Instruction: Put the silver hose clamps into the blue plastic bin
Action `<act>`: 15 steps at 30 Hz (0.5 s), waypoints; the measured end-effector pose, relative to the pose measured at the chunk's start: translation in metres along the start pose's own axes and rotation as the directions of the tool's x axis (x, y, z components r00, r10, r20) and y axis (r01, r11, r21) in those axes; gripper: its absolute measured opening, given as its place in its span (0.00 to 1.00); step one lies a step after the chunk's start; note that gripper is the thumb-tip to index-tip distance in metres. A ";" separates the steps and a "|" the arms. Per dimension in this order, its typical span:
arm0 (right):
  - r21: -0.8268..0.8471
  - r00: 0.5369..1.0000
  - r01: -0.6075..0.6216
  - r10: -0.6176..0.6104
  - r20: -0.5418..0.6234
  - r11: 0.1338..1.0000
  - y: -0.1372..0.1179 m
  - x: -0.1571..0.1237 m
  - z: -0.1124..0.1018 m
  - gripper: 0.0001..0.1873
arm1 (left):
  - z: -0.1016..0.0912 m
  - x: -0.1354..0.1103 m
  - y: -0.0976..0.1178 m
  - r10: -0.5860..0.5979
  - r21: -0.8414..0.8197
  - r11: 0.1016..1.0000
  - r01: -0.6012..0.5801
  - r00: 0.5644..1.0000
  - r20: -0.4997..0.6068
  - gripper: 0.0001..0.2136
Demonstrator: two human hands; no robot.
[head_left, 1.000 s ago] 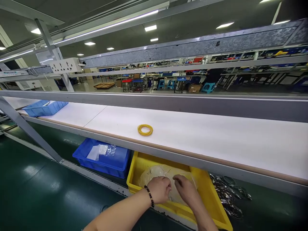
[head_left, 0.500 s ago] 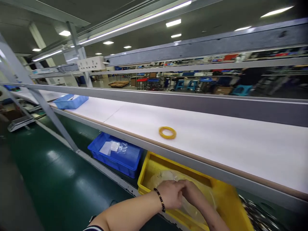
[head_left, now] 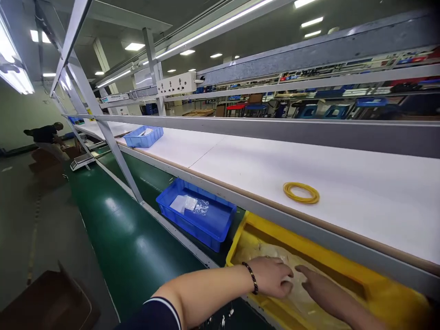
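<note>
My left hand (head_left: 273, 276), with a dark beaded bracelet at the wrist, is over the yellow bin (head_left: 237, 240). Its fingers are loosely curled, with a gap between thumb and forefinger. Facing it, a short way to the right, is my right hand (head_left: 318, 285), thumb and forefinger apart. Nothing shows in either hand. Just beneath both lies a clear plastic bag (head_left: 275, 250) spread inside the bin; its contents are hard to make out.
A coil of yellow bands (head_left: 301, 193) lies on the white shelf (head_left: 247, 158). Beside the yellow bin stands a blue bin (head_left: 195, 229) holding small clear bags. A light blue tray (head_left: 143, 137) sits farther along the shelf. A person (head_left: 48, 137) bends over at far left.
My hands were together over the bag and have now moved apart. The view has swung left, so the bins and yellow coil appear farther right.
</note>
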State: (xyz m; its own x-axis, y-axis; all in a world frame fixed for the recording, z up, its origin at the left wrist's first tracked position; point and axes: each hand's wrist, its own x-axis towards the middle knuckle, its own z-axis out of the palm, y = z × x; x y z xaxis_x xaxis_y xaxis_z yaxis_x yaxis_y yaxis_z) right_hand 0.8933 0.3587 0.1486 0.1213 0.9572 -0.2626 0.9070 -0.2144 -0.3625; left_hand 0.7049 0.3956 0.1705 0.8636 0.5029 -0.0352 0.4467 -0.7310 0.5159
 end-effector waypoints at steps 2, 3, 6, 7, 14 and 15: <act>-0.148 0.989 -0.075 0.093 0.119 0.986 -0.009 -0.020 -0.017 0.23 | -0.009 -0.003 0.005 0.035 0.040 0.999 -0.036 0.999 0.037 0.20; -0.223 0.983 -0.112 0.140 0.116 0.968 -0.015 -0.032 -0.024 0.22 | -0.013 -0.007 0.009 0.066 0.053 0.996 -0.068 0.997 0.041 0.20; -0.368 0.985 -0.171 0.148 -0.092 0.914 -0.031 -0.077 -0.031 0.22 | -0.029 -0.038 0.014 0.189 0.050 0.981 -0.188 0.982 -0.011 0.21; -0.386 0.974 -0.187 0.119 -0.195 0.903 -0.035 -0.093 -0.028 0.23 | -0.034 -0.053 0.011 0.199 0.038 0.980 -0.197 0.979 -0.049 0.21; -0.111 0.852 -0.037 -0.027 -0.522 0.993 -0.034 -0.192 0.080 0.36 | -0.026 -0.201 -0.079 -0.535 -0.087 0.844 0.529 0.842 -0.069 0.23; -0.031 0.883 -0.031 0.013 -0.470 0.999 -0.028 -0.200 0.110 0.38 | -0.019 -0.225 -0.094 -0.610 -0.089 0.792 0.605 0.791 -0.048 0.24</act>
State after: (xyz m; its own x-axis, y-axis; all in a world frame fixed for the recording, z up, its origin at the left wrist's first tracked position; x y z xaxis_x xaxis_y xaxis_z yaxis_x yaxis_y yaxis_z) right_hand 0.7991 0.1522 0.1134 0.3085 0.9333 0.1838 0.9149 -0.2382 -0.3258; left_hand 0.4643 0.3600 0.1457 0.3998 0.8656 -0.3015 0.8550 -0.2337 0.4629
